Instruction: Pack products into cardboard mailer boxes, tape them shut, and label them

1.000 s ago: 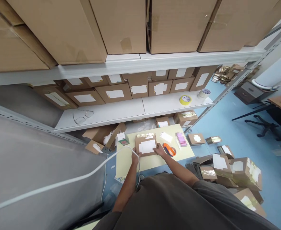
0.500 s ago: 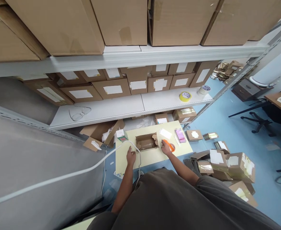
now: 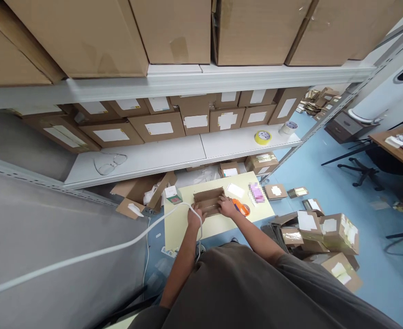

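Note:
A small brown cardboard box (image 3: pixel 208 200) lies on a pale yellow table (image 3: pixel 218 224) below me. My left hand (image 3: pixel 195 216) grips its near left corner. My right hand (image 3: pixel 226 206) presses on its right end, fingers closed over the flap. An orange tape dispenser (image 3: pixel 241 208) sits just right of my right hand. A white label sheet (image 3: pixel 235 190) and a pink item (image 3: pixel 256 192) lie beyond it. A small green and white carton (image 3: pixel 173 193) stands at the table's far left corner.
White shelving (image 3: pixel 174 157) behind the table holds rows of labelled cardboard boxes, glasses (image 3: pixel 109 163) and two tape rolls (image 3: pixel 263 136). More boxes (image 3: pixel 328 233) pile on the blue floor at right. A white cable (image 3: pixel 84 260) runs across from the left. An open carton (image 3: pixel 142 194) lies under the shelf.
The box, label side up a second ago, was turned with its opening showing; both hands let go briefly and now are back on it, closing its flaps.

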